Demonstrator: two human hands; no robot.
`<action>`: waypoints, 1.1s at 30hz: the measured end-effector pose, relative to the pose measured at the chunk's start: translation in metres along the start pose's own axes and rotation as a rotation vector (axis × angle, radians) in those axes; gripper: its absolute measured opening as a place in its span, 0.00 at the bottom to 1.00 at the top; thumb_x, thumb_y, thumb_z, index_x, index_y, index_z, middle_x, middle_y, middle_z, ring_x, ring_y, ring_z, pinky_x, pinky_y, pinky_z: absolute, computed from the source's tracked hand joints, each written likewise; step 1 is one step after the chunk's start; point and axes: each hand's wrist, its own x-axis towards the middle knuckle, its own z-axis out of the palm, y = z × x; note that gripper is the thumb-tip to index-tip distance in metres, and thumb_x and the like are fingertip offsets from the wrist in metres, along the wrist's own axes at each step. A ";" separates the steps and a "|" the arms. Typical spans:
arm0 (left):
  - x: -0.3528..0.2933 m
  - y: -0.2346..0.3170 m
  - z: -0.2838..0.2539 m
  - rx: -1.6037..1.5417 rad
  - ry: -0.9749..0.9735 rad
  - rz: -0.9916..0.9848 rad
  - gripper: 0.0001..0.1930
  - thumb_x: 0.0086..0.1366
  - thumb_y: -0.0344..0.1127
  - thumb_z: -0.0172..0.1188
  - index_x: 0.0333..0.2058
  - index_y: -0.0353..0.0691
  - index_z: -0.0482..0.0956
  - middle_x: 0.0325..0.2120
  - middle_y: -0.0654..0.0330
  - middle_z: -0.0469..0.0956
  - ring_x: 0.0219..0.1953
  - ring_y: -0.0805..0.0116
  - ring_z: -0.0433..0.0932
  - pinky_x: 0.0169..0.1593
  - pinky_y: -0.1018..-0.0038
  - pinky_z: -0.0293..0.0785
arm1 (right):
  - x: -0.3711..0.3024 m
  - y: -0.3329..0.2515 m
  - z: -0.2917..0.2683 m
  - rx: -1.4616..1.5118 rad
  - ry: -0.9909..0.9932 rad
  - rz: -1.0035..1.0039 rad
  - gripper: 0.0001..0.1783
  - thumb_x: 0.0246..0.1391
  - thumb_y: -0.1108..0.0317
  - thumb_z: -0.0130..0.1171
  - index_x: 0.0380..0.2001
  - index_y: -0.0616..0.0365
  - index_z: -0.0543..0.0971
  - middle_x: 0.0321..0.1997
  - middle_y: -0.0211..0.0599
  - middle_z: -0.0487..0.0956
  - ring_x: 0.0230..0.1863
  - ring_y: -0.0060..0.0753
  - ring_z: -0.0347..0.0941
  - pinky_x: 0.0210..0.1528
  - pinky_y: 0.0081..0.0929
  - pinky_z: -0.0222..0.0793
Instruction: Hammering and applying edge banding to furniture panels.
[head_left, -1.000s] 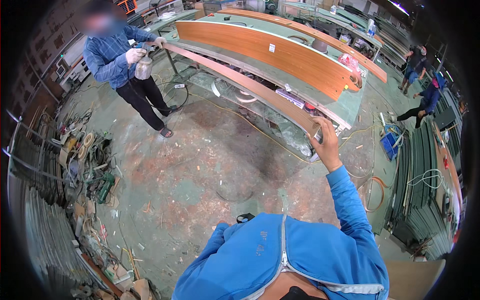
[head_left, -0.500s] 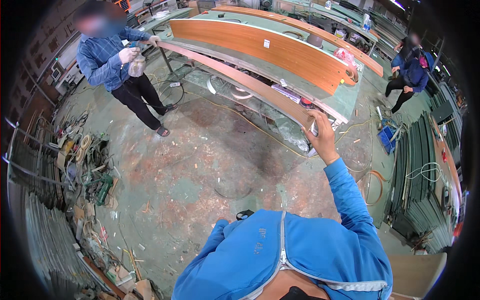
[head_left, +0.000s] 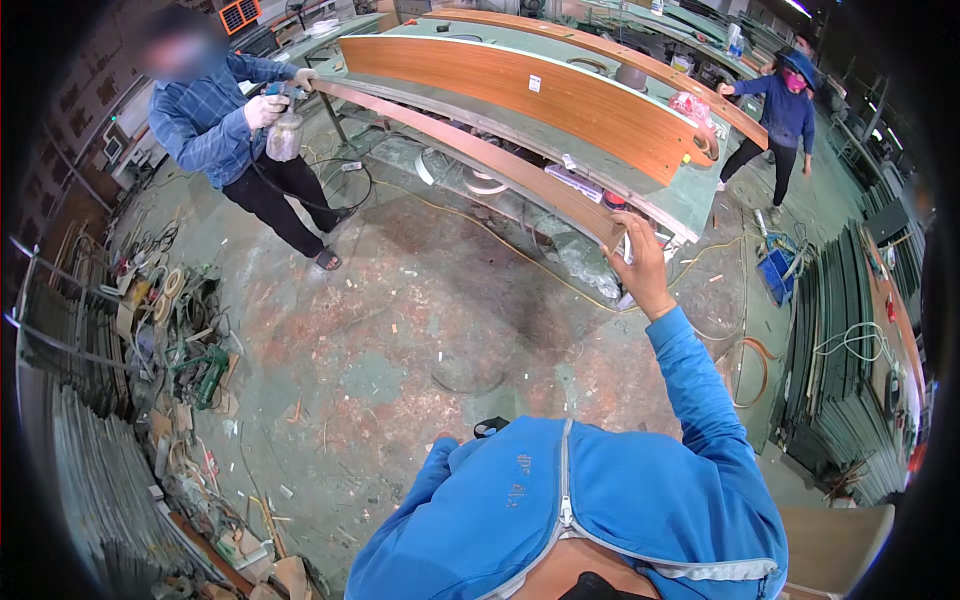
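Note:
My right hand (head_left: 640,268) pinches the near end of a long narrow board (head_left: 500,166), thumb below and fingers over its edge. The board runs slantwise beside the workbench to a co-worker at the far left. One gloved hand (head_left: 304,78) of that co-worker is at its other end. The co-worker's other gloved hand (head_left: 264,110) grips a spray gun with a cloudy cup (head_left: 285,137) beneath it. Of my left hand (head_left: 444,436) only a sliver shows beyond my blue sleeve by my body; its fingers are hidden.
A wide wood-grain panel (head_left: 520,105) and another long board (head_left: 600,62) lie on the green-topped workbench (head_left: 690,205). A second person (head_left: 785,115) stands beyond its right end. A blue basket (head_left: 776,275) and stacked sheets (head_left: 830,340) are at right; scraps (head_left: 200,375) litter the left floor.
The person at the right has stepped toward the workbench and reaches an arm to the far board. The co-worker's spray gun has shifted slightly right and down. My right hand keeps its hold, moving slightly left.

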 end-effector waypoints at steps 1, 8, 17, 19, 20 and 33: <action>-0.002 -0.001 0.001 -0.004 0.000 -0.004 0.28 0.55 0.60 0.58 0.39 0.40 0.82 0.43 0.52 0.79 0.45 0.56 0.79 0.47 0.63 0.75 | 0.001 -0.001 0.002 0.000 0.002 -0.009 0.30 0.37 0.75 0.68 0.47 0.58 0.71 0.49 0.41 0.73 0.50 0.48 0.70 0.51 0.36 0.67; -0.009 -0.007 0.011 -0.013 0.007 -0.003 0.28 0.55 0.60 0.58 0.39 0.40 0.82 0.43 0.52 0.79 0.45 0.55 0.79 0.47 0.63 0.75 | 0.004 0.000 0.004 0.013 0.017 -0.022 0.29 0.38 0.75 0.68 0.47 0.58 0.71 0.49 0.40 0.73 0.51 0.47 0.70 0.52 0.37 0.68; -0.010 -0.007 0.016 -0.042 0.017 -0.005 0.27 0.55 0.60 0.58 0.39 0.40 0.82 0.43 0.51 0.79 0.45 0.55 0.79 0.46 0.63 0.75 | 0.004 0.002 0.009 -0.002 0.011 -0.028 0.29 0.39 0.74 0.68 0.48 0.58 0.70 0.49 0.42 0.73 0.51 0.48 0.70 0.52 0.37 0.68; -0.007 -0.004 0.015 -0.050 0.019 -0.006 0.27 0.55 0.60 0.58 0.38 0.40 0.82 0.43 0.51 0.79 0.45 0.55 0.79 0.46 0.63 0.75 | 0.003 0.002 0.009 -0.002 0.013 -0.019 0.29 0.39 0.74 0.68 0.48 0.58 0.70 0.49 0.42 0.73 0.51 0.48 0.70 0.52 0.37 0.68; -0.006 -0.004 0.015 -0.055 0.019 -0.006 0.27 0.55 0.60 0.58 0.38 0.40 0.82 0.43 0.51 0.79 0.45 0.55 0.79 0.46 0.63 0.75 | 0.002 0.002 0.009 -0.002 0.015 -0.010 0.29 0.39 0.75 0.68 0.48 0.58 0.70 0.49 0.42 0.73 0.51 0.48 0.70 0.52 0.37 0.68; 0.003 0.007 0.011 -0.101 0.032 0.003 0.27 0.55 0.60 0.58 0.38 0.40 0.82 0.42 0.51 0.79 0.44 0.54 0.79 0.46 0.63 0.75 | 0.009 0.008 0.010 0.004 0.016 -0.008 0.29 0.39 0.75 0.68 0.47 0.59 0.70 0.49 0.44 0.73 0.50 0.49 0.71 0.51 0.36 0.68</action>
